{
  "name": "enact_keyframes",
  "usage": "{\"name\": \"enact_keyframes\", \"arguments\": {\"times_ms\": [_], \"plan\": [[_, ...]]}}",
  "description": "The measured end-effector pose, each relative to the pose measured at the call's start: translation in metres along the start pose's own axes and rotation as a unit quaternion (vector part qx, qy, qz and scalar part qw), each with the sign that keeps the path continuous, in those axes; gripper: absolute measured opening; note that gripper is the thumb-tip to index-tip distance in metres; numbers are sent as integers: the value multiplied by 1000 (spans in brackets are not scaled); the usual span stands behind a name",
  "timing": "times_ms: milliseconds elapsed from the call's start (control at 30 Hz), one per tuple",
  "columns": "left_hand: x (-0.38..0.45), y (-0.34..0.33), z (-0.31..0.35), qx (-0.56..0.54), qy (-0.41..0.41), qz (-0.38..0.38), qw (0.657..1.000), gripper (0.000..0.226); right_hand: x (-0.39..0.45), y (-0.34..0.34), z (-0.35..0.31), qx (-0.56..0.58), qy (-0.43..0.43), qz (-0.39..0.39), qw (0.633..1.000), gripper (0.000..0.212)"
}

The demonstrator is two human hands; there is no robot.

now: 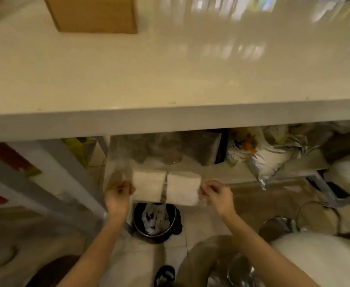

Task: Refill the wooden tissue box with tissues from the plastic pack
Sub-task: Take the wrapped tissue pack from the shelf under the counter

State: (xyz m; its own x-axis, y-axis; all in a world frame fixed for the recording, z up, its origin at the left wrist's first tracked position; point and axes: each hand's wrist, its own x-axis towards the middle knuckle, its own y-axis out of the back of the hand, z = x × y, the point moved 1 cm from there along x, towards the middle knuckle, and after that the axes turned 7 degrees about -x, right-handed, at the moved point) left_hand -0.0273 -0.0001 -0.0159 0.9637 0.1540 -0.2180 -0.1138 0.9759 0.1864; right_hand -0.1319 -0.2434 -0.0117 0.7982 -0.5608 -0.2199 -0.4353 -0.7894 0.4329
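Head view, looking down past the near edge of a pale, glossy bench. Image somewhat blurred by motion.

Wooden box at the far left of the bench top, well back from the near edge, partly cut off by the top of the picture. Light brown, plain sides; opening not visible from here.

Both hands held out below and in front of the bench's near edge, not over its top. Left hand closed in a pinch on the left end of a clear plastic pack. Right hand closed in a pinch on the pack's right end. Pack stretched between the two hands, roughly level. Two white stacks of tissues side by side between the hands, a narrow gap separating them; left stack touching the left hand, right stack touching the right hand. Loose clear film rising above and left of the left stack. Whether the stacks are fully inside the film: cannot tell.

Pack directly above a round dark bin on the tiled floor, some crumpled light stuff inside it. Pack and bin apart, not touching.

Under the bench: shelf with a silver-and-white bag to the right, a clear container behind the pack. Dark shoe at the bottom of the picture, near the bin.
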Motion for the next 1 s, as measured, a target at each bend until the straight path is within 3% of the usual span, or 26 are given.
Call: {"name": "enact_keyframes", "arguments": {"times_ms": [133, 333, 667, 1000], "plan": [[-62, 20, 14, -15, -6, -38, 999, 14, -44, 44, -12, 3, 17, -13, 1000, 12], [-130, 45, 77, 85, -198, -43, 976, 12, -99, 102, -45, 25, 55, 18, 998, 13], [-183, 60, 205, 18, -351, -21, 936, 12, -131, 188, -157, 71, 197, 42, 977, 13], [-153, 61, 329, 19, -360, -6, 933, 13, -100, 226, -271, 78, 250, 108, 959, 9]]}}
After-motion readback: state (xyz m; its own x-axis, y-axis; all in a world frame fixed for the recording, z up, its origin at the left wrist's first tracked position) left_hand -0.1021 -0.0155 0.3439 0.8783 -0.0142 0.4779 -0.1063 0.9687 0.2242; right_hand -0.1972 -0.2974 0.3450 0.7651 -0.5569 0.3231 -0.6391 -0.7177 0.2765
